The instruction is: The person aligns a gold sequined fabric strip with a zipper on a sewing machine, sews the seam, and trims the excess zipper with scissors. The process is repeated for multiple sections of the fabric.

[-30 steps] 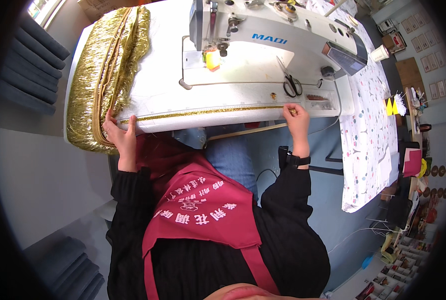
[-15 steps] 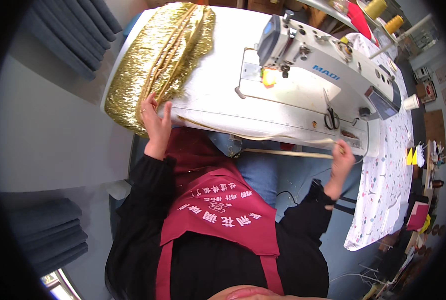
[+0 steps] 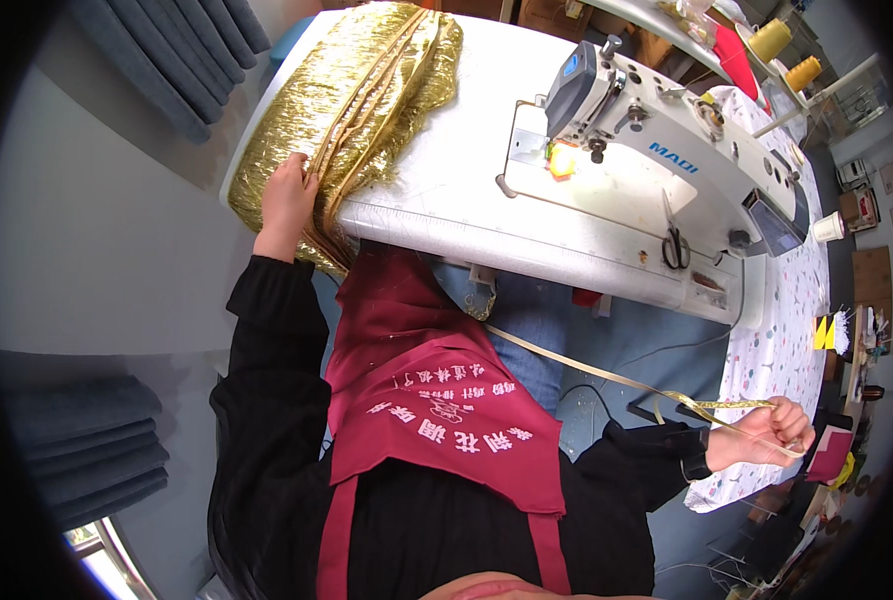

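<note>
Gold strip (image 3: 731, 405) pulled off the bench (image 3: 446, 228) and out to the right.
Since the earlier frame the right hand (image 3: 766, 435) has swung well clear, its fingers closed round the strip, which loops there and slants back toward the lap; the left hand (image 3: 288, 195) lies over the folded gold fringe (image 3: 316, 110) (whether it grips, I cannot tell). A hard tug could snag the strip near the lap, where its far end is unclear; slack loops could twist, and the fringe overhanging the front edge could slide off.
</note>
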`<state>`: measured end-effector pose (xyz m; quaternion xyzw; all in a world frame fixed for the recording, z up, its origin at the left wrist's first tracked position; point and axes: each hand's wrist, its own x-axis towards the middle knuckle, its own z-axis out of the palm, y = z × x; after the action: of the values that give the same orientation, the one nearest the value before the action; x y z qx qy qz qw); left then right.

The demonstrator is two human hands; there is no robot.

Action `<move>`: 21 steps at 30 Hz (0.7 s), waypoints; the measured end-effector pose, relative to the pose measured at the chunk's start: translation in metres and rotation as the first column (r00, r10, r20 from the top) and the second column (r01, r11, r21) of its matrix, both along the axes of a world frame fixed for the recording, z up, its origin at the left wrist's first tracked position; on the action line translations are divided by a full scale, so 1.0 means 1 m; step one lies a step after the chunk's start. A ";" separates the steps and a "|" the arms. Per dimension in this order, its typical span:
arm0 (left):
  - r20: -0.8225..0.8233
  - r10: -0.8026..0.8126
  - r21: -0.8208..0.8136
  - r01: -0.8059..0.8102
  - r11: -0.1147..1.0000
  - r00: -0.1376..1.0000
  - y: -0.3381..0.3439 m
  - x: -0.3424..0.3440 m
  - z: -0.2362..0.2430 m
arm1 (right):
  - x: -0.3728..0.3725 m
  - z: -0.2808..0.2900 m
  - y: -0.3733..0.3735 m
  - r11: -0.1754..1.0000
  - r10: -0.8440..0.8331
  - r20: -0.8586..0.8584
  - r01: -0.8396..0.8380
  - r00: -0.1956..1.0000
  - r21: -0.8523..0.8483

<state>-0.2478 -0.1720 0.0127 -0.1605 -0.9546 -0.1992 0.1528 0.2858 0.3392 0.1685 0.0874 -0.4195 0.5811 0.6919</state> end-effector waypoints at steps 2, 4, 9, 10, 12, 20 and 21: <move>-0.035 -0.006 -0.067 0.004 0.998 0.999 -0.001 -0.005 0.000 | -0.006 -0.014 0.001 1.000 -0.018 0.050 0.017 0.999 0.014; -0.016 -0.015 -0.084 0.013 0.996 1.000 -0.002 -0.009 0.001 | -0.011 -0.027 0.002 0.999 -0.028 0.107 0.031 0.994 -0.026; 0.185 -0.081 0.195 0.045 0.980 0.979 -0.013 -0.019 0.008 | -0.016 -0.053 0.006 0.993 0.101 0.205 -0.086 0.974 -0.079; 0.196 -0.088 0.232 0.041 0.972 0.977 -0.016 -0.020 0.008 | -0.016 -0.057 0.007 0.993 0.102 0.221 -0.088 0.970 -0.075; 0.196 -0.103 0.299 0.041 0.953 0.975 -0.021 -0.023 0.007 | -0.017 -0.062 0.007 0.985 0.151 0.235 -0.125 0.960 -0.120; 0.227 -0.549 0.783 0.184 0.594 0.805 -0.037 -0.037 0.138 | -0.030 -0.067 -0.001 0.959 0.284 0.258 -0.265 0.924 -0.104; 0.211 -0.562 0.795 0.194 0.575 0.800 -0.032 -0.033 0.165 | -0.032 -0.068 -0.002 0.957 0.290 0.258 -0.273 0.921 -0.100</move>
<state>-0.2805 -0.2042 0.1773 -0.2408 -0.7375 -0.6276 -0.0647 0.2538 0.3370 0.1006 0.0450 -0.4747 0.6938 0.5398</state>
